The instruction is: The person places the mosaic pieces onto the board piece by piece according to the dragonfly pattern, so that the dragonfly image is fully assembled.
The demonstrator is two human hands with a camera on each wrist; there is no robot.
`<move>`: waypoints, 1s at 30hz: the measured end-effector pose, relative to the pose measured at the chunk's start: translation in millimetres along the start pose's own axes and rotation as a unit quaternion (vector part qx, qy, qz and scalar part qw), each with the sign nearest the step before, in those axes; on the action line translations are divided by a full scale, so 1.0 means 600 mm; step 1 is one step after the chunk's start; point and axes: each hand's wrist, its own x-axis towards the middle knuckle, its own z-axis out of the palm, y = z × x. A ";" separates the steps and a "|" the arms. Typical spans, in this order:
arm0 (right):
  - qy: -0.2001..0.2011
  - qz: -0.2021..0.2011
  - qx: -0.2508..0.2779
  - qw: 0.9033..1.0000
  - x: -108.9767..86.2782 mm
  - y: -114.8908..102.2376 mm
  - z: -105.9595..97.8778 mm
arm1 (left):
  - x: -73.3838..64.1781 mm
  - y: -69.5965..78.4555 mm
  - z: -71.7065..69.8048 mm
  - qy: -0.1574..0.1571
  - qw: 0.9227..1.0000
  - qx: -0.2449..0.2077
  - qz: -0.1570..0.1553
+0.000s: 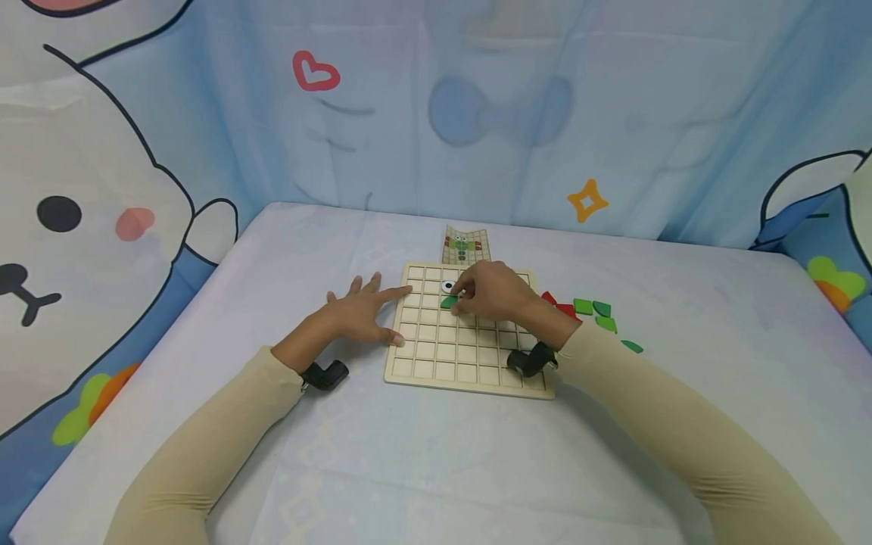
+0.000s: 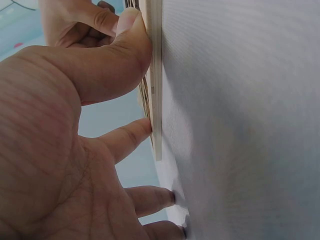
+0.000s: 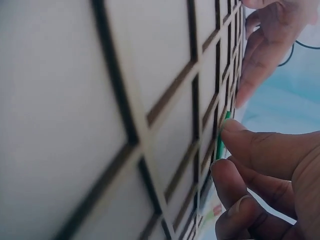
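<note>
Grid board [image 1: 445, 353] lies flat, mid-desk [image 1: 381, 462], squares unfilled over most of the visible face. Left hand [image 1: 357, 314] is at the board's left side, fingers spread wide and holding nothing: thumb and index finger touch the board's edge, the other fingers sit off it over the cloth. Right hand [image 1: 493, 291] is over the upper part of the board, fingers narrow — thumb and index tip pinch a green piece [image 1: 448, 302] at the board face. Can't tell if that piece sits fully flat in its square. Round eye piece [image 1: 447, 286], white with a dark center, is on the board just above the green one, right by the fingertips. Pattern card [image 1: 466, 246] lies just past the board's far edge, printed with a red and green figure on a grid. Loose stock is right of the board, near the right forearm: red pieces [image 1: 566, 309] partly behind the wrist, then a green square [image 1: 583, 306], more green pieces [image 1: 605, 324] and a leaf-shaped one [image 1: 632, 346] — nearest the sleeve. Black wrist cameras [image 1: 325, 376] on both arms, beige sleeves [image 1: 654, 409], printed blue curtain [image 1: 395, 151] behind.
</note>
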 end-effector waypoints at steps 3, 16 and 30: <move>0.008 0.003 0.000 1.000 -0.008 0.005 -0.008 | 0.001 0.000 0.001 0.001 1.000 -0.001 0.001; 0.055 0.039 -0.018 0.998 -0.091 0.061 -0.078 | 0.000 0.001 0.002 0.001 1.000 -0.001 -0.003; 0.089 0.118 -0.049 0.988 -0.179 0.161 -0.104 | -0.004 0.004 -0.002 -0.007 1.000 -0.001 -0.002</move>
